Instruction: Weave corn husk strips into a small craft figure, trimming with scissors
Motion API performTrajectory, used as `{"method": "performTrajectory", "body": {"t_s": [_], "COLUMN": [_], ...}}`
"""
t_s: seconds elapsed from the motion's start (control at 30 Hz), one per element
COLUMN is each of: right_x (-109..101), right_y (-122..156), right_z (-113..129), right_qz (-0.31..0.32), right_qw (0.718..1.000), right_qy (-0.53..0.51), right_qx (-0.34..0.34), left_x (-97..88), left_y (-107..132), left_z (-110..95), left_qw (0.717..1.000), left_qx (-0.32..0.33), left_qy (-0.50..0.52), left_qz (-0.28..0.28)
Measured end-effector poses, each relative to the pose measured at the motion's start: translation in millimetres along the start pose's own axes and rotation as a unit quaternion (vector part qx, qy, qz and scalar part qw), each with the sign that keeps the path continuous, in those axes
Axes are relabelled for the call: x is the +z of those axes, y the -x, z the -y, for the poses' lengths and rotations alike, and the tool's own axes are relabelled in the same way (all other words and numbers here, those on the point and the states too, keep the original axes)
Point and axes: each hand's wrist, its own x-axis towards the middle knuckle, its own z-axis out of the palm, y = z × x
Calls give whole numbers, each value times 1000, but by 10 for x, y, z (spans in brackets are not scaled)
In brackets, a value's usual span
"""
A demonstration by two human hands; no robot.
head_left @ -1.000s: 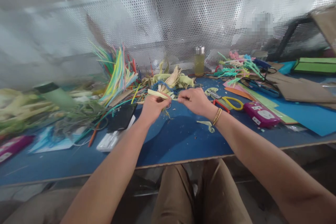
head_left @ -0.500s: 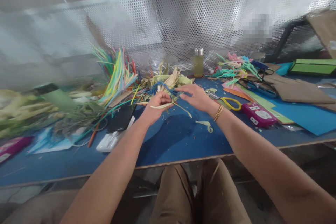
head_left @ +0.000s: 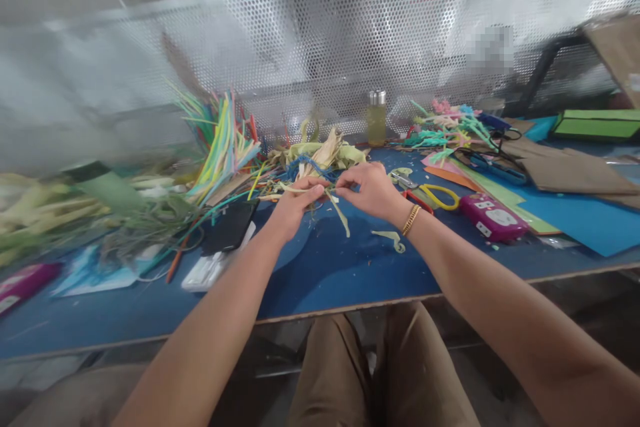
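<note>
My left hand [head_left: 294, 203] and my right hand [head_left: 369, 189] meet over the blue tabletop [head_left: 325, 267], both pinched on a pale yellow-green husk strip [head_left: 340, 212]. One end of the strip hangs down towards the table between my hands. Just behind them lies a pile of dried husks [head_left: 325, 153] with a blue cord on it. A gold bracelet sits on my right wrist.
Coloured strips [head_left: 223, 140] fan up at left beside a black phone [head_left: 231, 227] and a white card. Yellow-handled scissors [head_left: 440, 196], a pink box [head_left: 493, 217], a small jar [head_left: 377, 117], papers and a green box lie at right. A perforated metal panel [head_left: 350, 33] backs the table.
The strip was held straight and level between my hands; now it is bent, with a loose end hanging down. My right hand has shifted slightly left, closer to the left one.
</note>
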Motion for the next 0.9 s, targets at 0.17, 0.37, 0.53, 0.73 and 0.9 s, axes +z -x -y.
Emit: {"method": "performTrajectory", "body": {"t_s": [0.17, 0.37, 0.53, 0.73, 0.9], "right_x": [56, 74, 47, 23, 6], "right_y": [20, 16, 3, -11, -6], "right_z": [19, 11, 16, 8, 13], "right_qz": [21, 30, 1, 14, 26], "right_qw": [997, 993, 998, 999, 998], "right_qy": [-74, -102, -53, -28, -41], "right_qx": [29, 50, 32, 38, 38], "left_x": [74, 71, 52, 30, 13], "left_y": [17, 16, -21, -40, -30], "left_z": [-33, -77, -30, -19, -37], "left_qw": [996, 991, 989, 981, 978], "left_qx": [10, 19, 11, 5, 3], "left_qy": [-74, -121, -141, -182, -197], "left_qz": [-48, -47, -48, -60, -67]}}
